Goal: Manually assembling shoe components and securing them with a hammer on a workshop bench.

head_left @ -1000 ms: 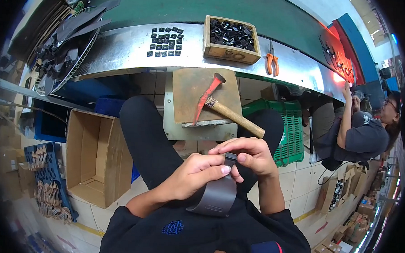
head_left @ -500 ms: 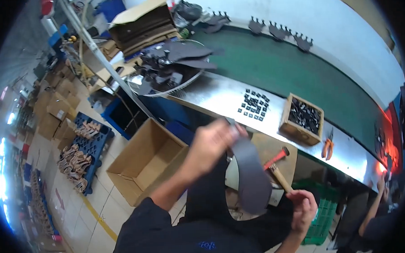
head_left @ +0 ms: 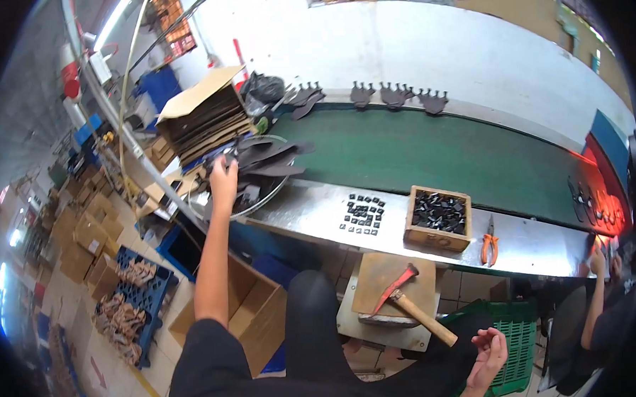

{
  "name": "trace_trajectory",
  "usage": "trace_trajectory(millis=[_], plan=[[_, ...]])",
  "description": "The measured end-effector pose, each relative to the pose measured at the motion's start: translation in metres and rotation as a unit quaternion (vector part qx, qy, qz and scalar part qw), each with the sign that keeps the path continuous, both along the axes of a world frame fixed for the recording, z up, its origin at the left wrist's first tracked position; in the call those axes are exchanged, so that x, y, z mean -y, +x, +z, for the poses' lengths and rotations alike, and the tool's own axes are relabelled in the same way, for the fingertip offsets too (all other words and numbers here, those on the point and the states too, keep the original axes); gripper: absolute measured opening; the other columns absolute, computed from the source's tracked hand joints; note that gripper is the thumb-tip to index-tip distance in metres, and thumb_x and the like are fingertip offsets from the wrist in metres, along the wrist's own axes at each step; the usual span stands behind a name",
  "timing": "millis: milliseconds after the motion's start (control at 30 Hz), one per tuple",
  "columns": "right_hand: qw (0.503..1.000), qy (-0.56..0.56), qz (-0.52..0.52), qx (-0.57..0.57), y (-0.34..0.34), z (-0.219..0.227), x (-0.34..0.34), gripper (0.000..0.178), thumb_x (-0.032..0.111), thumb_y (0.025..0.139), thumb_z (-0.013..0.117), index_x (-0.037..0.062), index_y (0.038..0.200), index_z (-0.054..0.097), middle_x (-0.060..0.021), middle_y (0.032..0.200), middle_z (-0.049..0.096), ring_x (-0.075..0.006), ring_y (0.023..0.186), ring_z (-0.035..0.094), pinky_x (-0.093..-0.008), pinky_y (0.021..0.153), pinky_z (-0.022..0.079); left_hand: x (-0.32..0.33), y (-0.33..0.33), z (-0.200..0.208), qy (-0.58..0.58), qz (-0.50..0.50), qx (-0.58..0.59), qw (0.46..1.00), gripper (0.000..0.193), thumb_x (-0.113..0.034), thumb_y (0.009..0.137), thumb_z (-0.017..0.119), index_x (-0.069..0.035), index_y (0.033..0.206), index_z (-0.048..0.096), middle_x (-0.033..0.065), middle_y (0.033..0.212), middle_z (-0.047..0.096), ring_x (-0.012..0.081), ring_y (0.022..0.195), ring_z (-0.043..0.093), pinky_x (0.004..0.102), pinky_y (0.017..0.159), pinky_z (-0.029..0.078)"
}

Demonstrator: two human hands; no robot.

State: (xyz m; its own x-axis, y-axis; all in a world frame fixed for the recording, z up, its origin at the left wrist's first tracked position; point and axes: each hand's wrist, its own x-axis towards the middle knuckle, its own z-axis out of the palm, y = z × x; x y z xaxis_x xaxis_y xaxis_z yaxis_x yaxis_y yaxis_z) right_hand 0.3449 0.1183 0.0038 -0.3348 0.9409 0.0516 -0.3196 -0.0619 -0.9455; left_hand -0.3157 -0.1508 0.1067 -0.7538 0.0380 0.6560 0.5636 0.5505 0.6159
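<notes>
My left arm stretches out to the round wire basket (head_left: 268, 202). At the pile of dark, flat shoe-sole pieces (head_left: 265, 155) in it, my left hand (head_left: 223, 180) is closed, with a dark piece between the fingertips; the fingers partly hide it. My right hand (head_left: 489, 358) rests palm up above my right thigh, holding nothing, its fingers loosely curled and apart. A hammer (head_left: 421, 314) with a red head and wooden handle lies on a tan block (head_left: 364, 271) between my knees. Its handle end points toward my right hand.
Small black square pieces (head_left: 362, 215) lie on the metal ledge (head_left: 311, 207). Beside them stand a wooden box (head_left: 437, 240) of black parts and orange-handled pliers (head_left: 489, 248). Behind runs a green belt (head_left: 401, 142). A cardboard box (head_left: 256, 318) and green crate (head_left: 519, 331) flank me; a co-worker's arm (head_left: 592, 311) is at right.
My left hand has moved from above my lap to the basket, carrying the dark sole away from the block. My right hand has left the hammer handle. The view has tilted up.
</notes>
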Motion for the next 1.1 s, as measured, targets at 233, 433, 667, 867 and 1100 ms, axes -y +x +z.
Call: trace_trajectory(millis=[233, 433, 667, 867, 1100], plan=[[0.990, -0.064, -0.122, 0.018, -0.013, -0.056, -0.017, 0.025, 0.026, 0.105, 0.049, 0.0042, 0.105, 0.061, -0.0068, 0.091, 0.067, -0.0135, 0.074, 0.062, -0.0257, 0.070, 0.053, -0.063, 0.210, -0.094, -0.030, -0.176, -0.018, 0.984, 0.028, -0.007, 0.091, 0.059, 0.002, 0.117, 0.062, 0.0215, 0.114, 0.066, 0.0356, 0.108, 0.064, 0.0390, 0.095, 0.050], [0.988, 0.072, -0.076, 0.112, -0.055, -0.007, -0.069, 0.050, 0.032, 0.105, 0.050, 0.0033, 0.064, 0.059, -0.0061, 0.060, 0.061, -0.0113, 0.057, 0.055, -0.0267, 0.057, 0.041, -0.090, 0.247, -0.141, -0.202, -0.316, -0.055, 0.926, 0.029, -0.004, 0.088, 0.062, -0.004, 0.116, 0.066, 0.0156, 0.112, 0.070, 0.0329, 0.099, 0.067, 0.0411, 0.087, 0.053], [0.889, 0.333, -0.155, 0.273, -0.157, -0.024, -0.203, 0.021, 0.021, 0.097, 0.060, 0.0003, 0.096, 0.064, -0.0103, 0.088, 0.067, -0.0237, 0.082, 0.064, -0.0374, 0.072, 0.048, -0.093, 0.240, -0.161, -0.152, -0.314, 0.144, 0.926, 0.019, -0.008, 0.093, 0.059, 0.000, 0.106, 0.069, 0.0175, 0.093, 0.073, 0.0308, 0.086, 0.072, 0.0362, 0.077, 0.055], [0.787, 0.500, -0.171, 0.318, -0.196, -0.010, -0.159, 0.019, 0.019, 0.088, 0.067, 0.0058, 0.103, 0.065, -0.0095, 0.105, 0.065, -0.0304, 0.102, 0.060, -0.0472, 0.092, 0.043, -0.085, 0.236, -0.165, -0.166, -0.266, 0.141, 0.939, 0.019, -0.008, 0.093, 0.059, -0.002, 0.107, 0.070, 0.0163, 0.089, 0.073, 0.0309, 0.082, 0.072, 0.0365, 0.073, 0.056], [0.695, 0.467, 0.021, 0.547, -0.234, 0.021, -0.174, 0.018, 0.017, 0.084, 0.072, 0.0098, 0.100, 0.070, -0.0094, 0.100, 0.065, -0.0301, 0.102, 0.062, -0.0430, 0.086, 0.050, -0.100, 0.241, -0.156, -0.238, -0.291, 0.107, 0.920, 0.019, -0.009, 0.092, 0.061, -0.001, 0.107, 0.070, 0.0172, 0.090, 0.073, 0.0313, 0.082, 0.072, 0.0373, 0.073, 0.056]])
